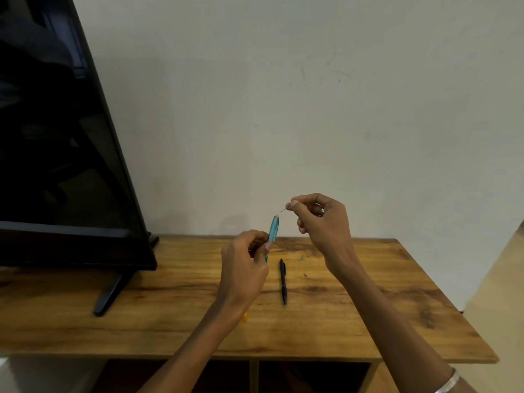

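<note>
Teal pen barrel [274, 232] stands nearly upright above the table. Its lower part is pinched between the thumb and curled fingers [268, 246] of the left hand [245, 265], and its upper end leans slightly right, toward the right hand [320, 219]. That hand's thumb and forefinger are pressed together on a thin dark rod [282, 211], probably the refill's end, which slants down and left from the fingertips to the barrel's mouth; the other fingers curl loosely beneath. Rod and barrel are not quite in line, so I judge that the next move, in or out, must follow the barrel's long axis, the right hand travelling while the left steadies. Below, a black pen [283, 280] lies on the wooden table [368, 307], with a small green piece [302, 258] to its right and a television [56, 137] well to the left.
</note>
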